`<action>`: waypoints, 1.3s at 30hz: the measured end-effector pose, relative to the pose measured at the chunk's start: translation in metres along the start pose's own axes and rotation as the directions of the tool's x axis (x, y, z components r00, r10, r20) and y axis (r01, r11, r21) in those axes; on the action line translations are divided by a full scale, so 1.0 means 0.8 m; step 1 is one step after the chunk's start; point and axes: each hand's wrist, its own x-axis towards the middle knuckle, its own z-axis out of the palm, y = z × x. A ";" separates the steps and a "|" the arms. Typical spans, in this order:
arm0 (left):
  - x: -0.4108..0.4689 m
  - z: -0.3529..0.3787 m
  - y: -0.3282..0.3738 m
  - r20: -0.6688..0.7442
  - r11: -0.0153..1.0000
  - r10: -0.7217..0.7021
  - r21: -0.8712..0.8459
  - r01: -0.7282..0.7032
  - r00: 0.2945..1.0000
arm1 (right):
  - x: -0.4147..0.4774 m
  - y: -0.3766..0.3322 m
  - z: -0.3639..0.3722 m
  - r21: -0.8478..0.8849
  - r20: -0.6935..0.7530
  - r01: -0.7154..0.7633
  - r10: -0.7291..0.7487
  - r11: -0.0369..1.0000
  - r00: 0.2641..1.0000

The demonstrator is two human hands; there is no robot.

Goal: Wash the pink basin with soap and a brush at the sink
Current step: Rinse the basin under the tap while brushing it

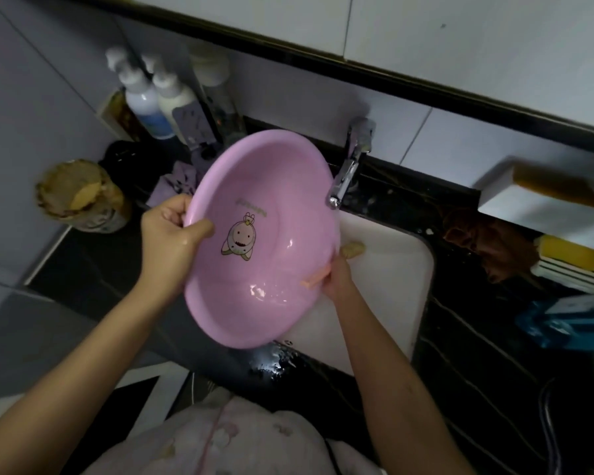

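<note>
The pink basin [271, 207] is tilted up on edge over the white sink [391, 269], its wet inside with a cartoon sticker facing me. My left hand [172, 234] grips its left rim, thumb inside. My right hand [336, 275] holds the right rim and a pale orange brush handle [314, 281] that sticks out across the rim; the brush head is hidden behind the basin. A yellowish lump [352, 250], possibly soap, lies in the sink behind the basin's right edge.
A chrome tap [348, 166] stands behind the basin. Pump bottles [158, 97] line the back left corner, with a brown jar [79, 197] at left. A white shelf [546, 193], a brown cloth [487, 245] and sponges [570, 258] sit at right on the dark counter [460, 337].
</note>
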 end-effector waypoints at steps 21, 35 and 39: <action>0.003 -0.010 -0.008 0.001 0.998 -0.052 -0.032 0.052 0.999 | -0.045 0.001 -0.005 -0.592 -0.037 0.124 -0.181 0.796 0.983; 0.015 -0.021 -0.011 0.021 0.929 -0.304 -0.216 0.301 0.952 | -0.103 0.009 -0.060 -0.449 0.088 0.241 -0.226 0.860 0.970; 0.023 -0.027 -0.014 0.063 0.884 -0.393 -0.248 0.396 0.917 | -0.129 -0.007 -0.048 -0.443 -0.059 0.236 -0.291 0.865 0.955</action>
